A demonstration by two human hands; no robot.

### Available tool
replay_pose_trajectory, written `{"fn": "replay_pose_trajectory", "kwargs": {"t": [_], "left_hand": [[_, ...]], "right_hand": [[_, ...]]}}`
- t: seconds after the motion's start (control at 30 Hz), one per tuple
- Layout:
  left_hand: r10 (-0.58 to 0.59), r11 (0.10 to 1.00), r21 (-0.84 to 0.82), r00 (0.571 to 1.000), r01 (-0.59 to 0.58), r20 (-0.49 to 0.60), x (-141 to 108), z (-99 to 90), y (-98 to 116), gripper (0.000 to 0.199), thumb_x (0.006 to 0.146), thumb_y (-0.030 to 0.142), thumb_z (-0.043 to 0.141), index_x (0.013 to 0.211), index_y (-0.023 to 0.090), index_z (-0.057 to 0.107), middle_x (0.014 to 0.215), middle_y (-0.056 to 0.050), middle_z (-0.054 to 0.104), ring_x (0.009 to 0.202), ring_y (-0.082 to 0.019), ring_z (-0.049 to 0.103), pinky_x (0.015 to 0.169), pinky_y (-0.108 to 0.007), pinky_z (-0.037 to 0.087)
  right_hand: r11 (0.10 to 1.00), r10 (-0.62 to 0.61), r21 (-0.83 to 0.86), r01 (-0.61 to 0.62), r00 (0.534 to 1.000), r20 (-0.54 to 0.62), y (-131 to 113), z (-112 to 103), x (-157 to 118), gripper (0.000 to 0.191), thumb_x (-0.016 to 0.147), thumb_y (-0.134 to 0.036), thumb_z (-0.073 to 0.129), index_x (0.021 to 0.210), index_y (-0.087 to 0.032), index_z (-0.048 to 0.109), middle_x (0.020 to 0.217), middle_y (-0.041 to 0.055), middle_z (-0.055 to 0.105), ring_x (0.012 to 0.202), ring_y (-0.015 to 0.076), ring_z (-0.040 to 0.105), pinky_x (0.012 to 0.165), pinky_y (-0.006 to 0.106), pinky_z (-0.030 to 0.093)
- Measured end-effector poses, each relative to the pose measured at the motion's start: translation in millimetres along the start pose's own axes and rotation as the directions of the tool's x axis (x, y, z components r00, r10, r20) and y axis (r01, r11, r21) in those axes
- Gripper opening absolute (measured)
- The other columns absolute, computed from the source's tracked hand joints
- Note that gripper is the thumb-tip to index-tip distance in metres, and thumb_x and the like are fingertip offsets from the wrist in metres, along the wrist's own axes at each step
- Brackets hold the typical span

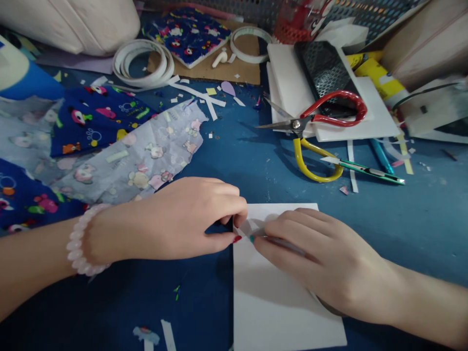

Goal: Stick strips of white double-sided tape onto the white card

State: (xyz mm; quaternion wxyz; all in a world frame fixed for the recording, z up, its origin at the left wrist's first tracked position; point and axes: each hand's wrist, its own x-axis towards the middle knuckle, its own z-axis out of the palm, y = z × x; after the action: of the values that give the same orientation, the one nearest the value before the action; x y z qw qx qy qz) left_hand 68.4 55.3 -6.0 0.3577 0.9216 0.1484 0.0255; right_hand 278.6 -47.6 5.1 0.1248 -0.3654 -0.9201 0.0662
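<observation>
A white rectangular board [281, 312] lies flat on the blue table. At its far left corner, my left hand [175, 219], with a pink bead bracelet [78, 243] on the wrist, pinches thumb to fingers on one end of a pale translucent strip of tape [252, 227]. My right hand [321, 253] rests over the board, thumb and fingers closed on the other end of that strip. A rounded dark edge shows beneath the right palm; most of it is hidden.
Scissors [298, 126] and a green craft knife [369, 171] lie beyond my right hand. A black phone [321, 68] rests on white boards [281, 63]. Patterned fabric [120, 165] spreads at left. Tape rolls [142, 63], cardboard [241, 73] and paper scraps [212, 102] lie at the back.
</observation>
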Motion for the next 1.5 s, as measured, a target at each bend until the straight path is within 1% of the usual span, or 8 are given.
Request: {"fn": "replay_pose_trajectory", "kwargs": {"t": [0.3,0.57,0.77,0.93,1.1,1.2,1.33,1.5], "left_hand": [[-0.007,1.000,0.006,1.000,0.007,0.004,0.2,-0.3,1.0,0.009,0.081,0.013,0.061,0.078,0.020,0.056,0.073,0.005,0.055,0.070,-0.013,0.050,0.062,-0.026,0.031],[-0.009,1.000,-0.001,1.000,0.009,-0.002,0.0,-0.5,1.4,0.009,0.080,0.013,0.062,0.077,0.020,0.058,0.074,0.004,0.056,0.072,-0.013,0.051,0.064,-0.026,0.033],[-0.002,1.000,-0.004,1.000,0.002,-0.014,-1.0,0.8,0.9,0.009,0.080,0.013,0.062,0.077,0.020,0.058,0.074,0.004,0.056,0.071,-0.013,0.051,0.064,-0.026,0.032],[-0.007,1.000,0.000,1.000,0.007,-0.012,-1.9,1.2,0.9,0.008,0.080,0.013,0.061,0.077,0.020,0.058,0.075,0.004,0.056,0.073,-0.014,0.051,0.064,-0.026,0.032],[-0.011,1.000,0.007,1.000,0.011,-0.010,-1.2,1.5,1.5,0.008,0.080,0.014,0.061,0.076,0.020,0.057,0.075,0.004,0.056,0.072,-0.014,0.051,0.063,-0.027,0.032],[-0.033,0.999,0.007,0.999,0.033,-0.020,-1.1,2.5,3.6,0.009,0.080,0.014,0.062,0.075,0.020,0.057,0.075,0.004,0.056,0.073,-0.014,0.051,0.064,-0.026,0.033],[-0.091,0.996,0.011,0.995,0.091,-0.051,-1.0,4.3,9.5,0.009,0.078,0.014,0.062,0.073,0.019,0.056,0.074,0.004,0.057,0.073,-0.014,0.052,0.064,-0.026,0.033],[-0.127,0.991,0.031,0.990,0.129,-0.063,-0.4,6.4,16.2,0.009,0.078,0.015,0.063,0.074,0.019,0.056,0.075,0.003,0.058,0.072,-0.015,0.052,0.064,-0.027,0.033]], "right_hand": [[0.999,-0.029,-0.026,0.029,1.000,0.010,-0.5,-1.4,0.4,0.035,0.097,-0.009,0.031,0.082,-0.015,0.062,0.076,0.0052,0.058,0.068,0.0143,0.048,0.062,0.029,0.038],[0.999,-0.029,-0.033,0.028,0.999,-0.027,-1.9,-3.0,1.7,0.038,0.097,-0.008,0.031,0.078,-0.015,0.062,0.071,0.0047,0.059,0.063,0.0146,0.048,0.058,0.029,0.038],[0.998,-0.039,-0.059,0.038,0.999,-0.015,-0.6,-1.4,2.4,0.036,0.097,-0.008,0.032,0.079,-0.015,0.062,0.070,0.0038,0.058,0.064,0.0136,0.049,0.060,0.028,0.039],[0.997,-0.045,-0.065,0.044,0.999,-0.004,-0.4,-1.2,1.9,0.035,0.097,-0.008,0.032,0.080,-0.016,0.061,0.074,0.0047,0.059,0.066,0.0139,0.051,0.062,0.028,0.041],[0.997,-0.046,-0.058,0.045,0.999,-0.005,-0.2,-1.8,2.1,0.034,0.096,-0.008,0.033,0.079,-0.016,0.061,0.073,0.0043,0.059,0.066,0.0136,0.050,0.062,0.028,0.040],[0.998,-0.052,-0.037,0.053,0.999,0.005,0.2,-3.1,2.1,0.035,0.096,-0.006,0.033,0.077,-0.015,0.061,0.074,0.0050,0.059,0.065,0.0138,0.050,0.062,0.028,0.039],[0.999,-0.039,0.011,0.039,0.997,0.061,0.4,-3.8,0.7,0.034,0.097,-0.009,0.031,0.084,-0.014,0.062,0.079,0.0065,0.060,0.068,0.0148,0.051,0.062,0.029,0.040],[0.998,0.011,0.057,-0.014,0.999,0.052,1.5,-5.9,-3.1,0.028,0.096,-0.010,0.036,0.092,-0.014,0.063,0.083,0.0068,0.062,0.071,0.0158,0.055,0.064,0.030,0.044]]}}
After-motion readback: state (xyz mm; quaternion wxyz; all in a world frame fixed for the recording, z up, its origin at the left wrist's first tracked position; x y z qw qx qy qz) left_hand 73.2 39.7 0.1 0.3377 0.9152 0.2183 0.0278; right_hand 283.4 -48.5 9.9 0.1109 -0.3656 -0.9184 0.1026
